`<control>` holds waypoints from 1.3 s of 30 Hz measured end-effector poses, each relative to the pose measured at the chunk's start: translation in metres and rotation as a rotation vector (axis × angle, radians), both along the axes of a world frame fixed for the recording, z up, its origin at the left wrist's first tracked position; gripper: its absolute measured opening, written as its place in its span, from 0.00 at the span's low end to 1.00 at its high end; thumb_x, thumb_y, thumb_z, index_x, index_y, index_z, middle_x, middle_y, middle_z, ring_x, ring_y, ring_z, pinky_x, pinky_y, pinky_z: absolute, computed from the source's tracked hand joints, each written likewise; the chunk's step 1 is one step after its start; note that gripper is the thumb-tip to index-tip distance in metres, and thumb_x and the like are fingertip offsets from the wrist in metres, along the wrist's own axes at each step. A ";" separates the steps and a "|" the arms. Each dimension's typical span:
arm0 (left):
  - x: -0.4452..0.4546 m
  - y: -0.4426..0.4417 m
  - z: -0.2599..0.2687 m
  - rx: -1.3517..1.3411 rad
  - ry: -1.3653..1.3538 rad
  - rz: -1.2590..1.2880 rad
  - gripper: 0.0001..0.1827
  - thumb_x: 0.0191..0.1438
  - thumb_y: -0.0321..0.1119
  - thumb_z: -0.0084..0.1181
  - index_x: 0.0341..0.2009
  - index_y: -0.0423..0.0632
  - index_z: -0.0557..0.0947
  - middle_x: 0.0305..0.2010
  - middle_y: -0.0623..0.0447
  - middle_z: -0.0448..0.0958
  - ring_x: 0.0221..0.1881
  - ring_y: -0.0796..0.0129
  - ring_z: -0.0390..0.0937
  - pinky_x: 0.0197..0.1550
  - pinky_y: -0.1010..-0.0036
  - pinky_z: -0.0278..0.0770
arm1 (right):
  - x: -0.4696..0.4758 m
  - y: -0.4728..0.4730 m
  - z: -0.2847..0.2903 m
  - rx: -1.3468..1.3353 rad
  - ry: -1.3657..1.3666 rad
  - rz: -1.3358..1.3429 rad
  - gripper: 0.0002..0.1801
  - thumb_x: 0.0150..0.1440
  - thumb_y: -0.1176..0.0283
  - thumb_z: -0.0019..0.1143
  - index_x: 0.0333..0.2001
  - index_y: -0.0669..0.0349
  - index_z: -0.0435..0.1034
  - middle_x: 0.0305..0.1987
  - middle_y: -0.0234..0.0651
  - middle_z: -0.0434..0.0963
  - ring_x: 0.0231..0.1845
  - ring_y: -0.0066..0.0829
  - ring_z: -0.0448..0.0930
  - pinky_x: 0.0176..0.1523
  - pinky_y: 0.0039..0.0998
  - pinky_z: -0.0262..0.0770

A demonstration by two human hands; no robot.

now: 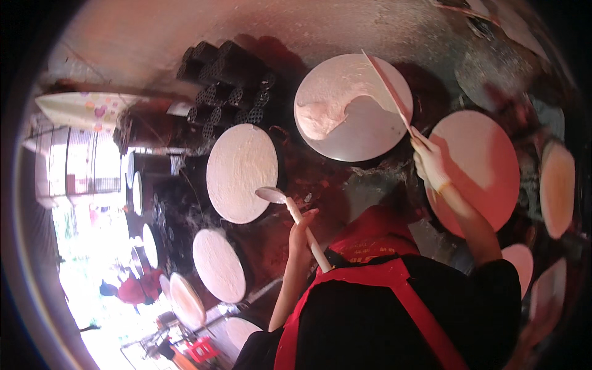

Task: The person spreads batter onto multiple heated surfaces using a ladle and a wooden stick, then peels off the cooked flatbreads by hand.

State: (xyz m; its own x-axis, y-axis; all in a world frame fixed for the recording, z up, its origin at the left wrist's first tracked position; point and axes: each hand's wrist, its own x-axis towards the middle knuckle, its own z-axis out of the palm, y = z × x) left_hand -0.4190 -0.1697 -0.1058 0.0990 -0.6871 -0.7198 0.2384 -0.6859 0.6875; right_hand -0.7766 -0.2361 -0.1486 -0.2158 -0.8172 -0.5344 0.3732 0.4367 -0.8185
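In my right hand (430,159) I grip a long flat spreader (388,88), its blade lying across the upper right of a round griddle (377,134). Pale batter (319,113) covers the left and upper parts of that griddle in an uneven swirl, while its lower right surface shows bare. My left hand (301,233) is closed around the light-coloured handle of a ladle (272,195). The ladle's bowl overlaps the lower right rim of another round griddle (243,166), which is coated with batter; whether they touch I cannot tell.
Honeycomb coal briquettes (231,64) are stacked by the wall. More coated rounds stand at lower left (218,266) and right (483,162). A person in red (138,289) is in the bright area at far left, with a red plastic item (202,348) below.
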 end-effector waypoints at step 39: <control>0.202 0.065 -0.026 -0.204 0.220 -0.157 0.14 0.55 0.26 0.51 0.47 0.41 0.77 0.55 0.51 0.73 0.71 0.66 0.44 0.68 0.70 0.37 | 0.247 0.004 -0.042 -0.181 -0.280 -0.605 0.10 0.64 0.54 0.41 0.45 0.41 0.64 0.19 0.25 0.62 0.11 0.18 0.59 0.14 0.22 0.55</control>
State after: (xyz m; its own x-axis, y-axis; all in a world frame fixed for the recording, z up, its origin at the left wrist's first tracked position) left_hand -0.2170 -0.1042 -0.1317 -0.1614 -0.8140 -0.5580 0.2986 -0.5792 0.7585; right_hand -0.5298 -0.2323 -0.1902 -0.5357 -0.6781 -0.5032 0.7164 -0.0494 -0.6959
